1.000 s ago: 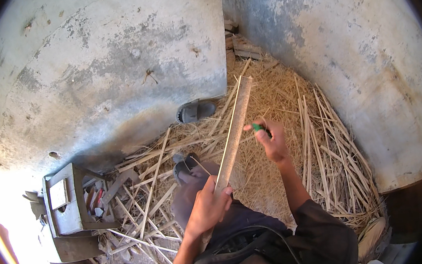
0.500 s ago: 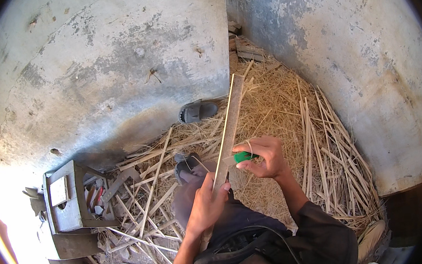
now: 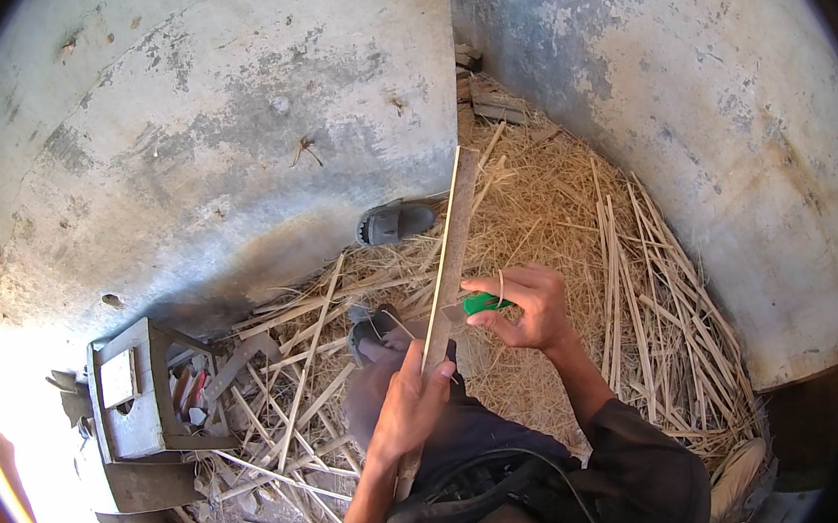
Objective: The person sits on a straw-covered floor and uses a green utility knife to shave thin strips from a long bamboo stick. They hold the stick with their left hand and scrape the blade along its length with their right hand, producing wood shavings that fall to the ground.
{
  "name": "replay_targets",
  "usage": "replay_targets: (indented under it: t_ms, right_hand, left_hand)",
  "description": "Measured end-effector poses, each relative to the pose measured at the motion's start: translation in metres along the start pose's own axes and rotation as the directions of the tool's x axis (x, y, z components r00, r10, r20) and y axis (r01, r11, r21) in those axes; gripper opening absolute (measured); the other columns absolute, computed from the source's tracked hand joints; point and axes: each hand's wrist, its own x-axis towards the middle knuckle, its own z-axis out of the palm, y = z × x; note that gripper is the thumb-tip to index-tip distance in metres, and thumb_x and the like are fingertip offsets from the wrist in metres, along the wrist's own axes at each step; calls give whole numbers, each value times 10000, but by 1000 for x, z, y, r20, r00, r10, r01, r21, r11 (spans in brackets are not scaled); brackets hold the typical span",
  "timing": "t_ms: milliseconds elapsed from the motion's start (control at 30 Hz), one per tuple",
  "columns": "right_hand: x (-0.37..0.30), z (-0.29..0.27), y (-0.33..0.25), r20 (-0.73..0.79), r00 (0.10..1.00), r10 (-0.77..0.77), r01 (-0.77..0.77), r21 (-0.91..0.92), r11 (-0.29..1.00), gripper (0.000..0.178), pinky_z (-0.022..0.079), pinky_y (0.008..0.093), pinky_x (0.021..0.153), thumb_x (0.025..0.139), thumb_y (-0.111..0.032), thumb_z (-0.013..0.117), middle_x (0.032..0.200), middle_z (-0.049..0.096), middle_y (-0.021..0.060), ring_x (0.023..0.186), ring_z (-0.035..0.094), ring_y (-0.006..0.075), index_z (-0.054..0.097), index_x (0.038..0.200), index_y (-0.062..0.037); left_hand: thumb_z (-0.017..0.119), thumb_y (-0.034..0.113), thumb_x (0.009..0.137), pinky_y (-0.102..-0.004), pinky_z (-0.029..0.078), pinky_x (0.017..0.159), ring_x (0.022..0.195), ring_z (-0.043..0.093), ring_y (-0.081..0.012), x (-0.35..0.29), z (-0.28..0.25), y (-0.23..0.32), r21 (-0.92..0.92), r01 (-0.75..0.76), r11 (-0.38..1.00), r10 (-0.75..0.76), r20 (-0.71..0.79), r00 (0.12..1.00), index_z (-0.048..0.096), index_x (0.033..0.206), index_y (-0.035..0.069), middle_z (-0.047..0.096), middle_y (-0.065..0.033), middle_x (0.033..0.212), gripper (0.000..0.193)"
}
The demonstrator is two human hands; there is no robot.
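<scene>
My left hand (image 3: 407, 412) is closed around the lower part of a long thin wooden board (image 3: 450, 249), with the thumb on its near face. The board stands slanted, its pale edge leading up and away from me. In my right hand (image 3: 528, 309) is a small green-handled tool (image 3: 483, 303), pinched between thumb and fingers. A short flat blade seems to reach from the green handle to the board's side; its exact shape is hard to make out. The board's lowest end lies partly hidden behind my left hand and forearm.
A grey wooden box stool (image 3: 142, 395) holding tools and scraps stands at the left. Loose wood strips (image 3: 632, 303) lie along the right wall, over straw-like shavings (image 3: 534, 212). One grey slipper (image 3: 394, 223) rests by the far wall (image 3: 228, 129).
The board's far end has shifted slightly left. My right hand and the green-handled tool stay almost in place, the forefinger a little straighter toward the board.
</scene>
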Motion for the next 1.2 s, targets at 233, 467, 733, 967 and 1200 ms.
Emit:
replay_targets:
  t_ms: [233, 467, 733, 967, 1200]
  right_hand:
    - [-1, 1, 5, -30, 999, -38, 38, -24, 999, 448, 430, 365, 568, 857, -524, 855, 682, 671, -5, 575, 612, 196, 852, 1119, -161]
    - [9, -5, 43, -190, 980, 66, -74, -36, 997, 361, 449, 319, 562, 906, -478, 854, 767, 770, -16, 593, 666, 151, 852, 1097, -172]
    - [17, -3, 64, -259, 956, 141, -130, 59, 990, 341, 437, 283, 500, 947, -443, 841, 784, 786, 27, 584, 653, 115, 860, 1077, -128]
    - [39, -13, 74, -254, 935, 246, -241, 52, 969, 452, 396, 273, 523, 1009, -507, 766, 742, 719, 13, 589, 570, 91, 857, 1051, -67]
    - [31, -13, 76, 168, 891, 422, -428, 624, 654, 632, 263, 275, 564, 1097, -587, 588, 666, 445, -55, 584, 346, 53, 779, 1142, 14]
  left_hand:
    - [620, 254, 1128, -372, 492, 664, 699, 584, -170, 1, -1, -3, 48, -2, 999, 2, 6, 1000, 530, 1141, 29, 619, -60, 744, 243]
    - [614, 265, 1131, -398, 501, 681, 698, 599, -201, -1, 3, -1, 110, -18, 994, 13, 44, 999, 499, 1104, 31, 620, -81, 740, 262]
    - [612, 278, 1133, -415, 515, 693, 700, 630, -235, -1, 5, 4, 142, -44, 989, 35, 61, 998, 511, 1143, 21, 633, -96, 740, 276]
    - [611, 291, 1132, -417, 524, 707, 715, 646, -248, 0, 5, -3, 119, 5, 993, -9, 29, 1000, 525, 1195, -8, 641, -108, 751, 318]
    - [588, 294, 1141, -406, 521, 717, 734, 627, -218, 0, 5, 4, 87, -24, 996, 17, 83, 996, 543, 1161, 3, 639, -105, 772, 295]
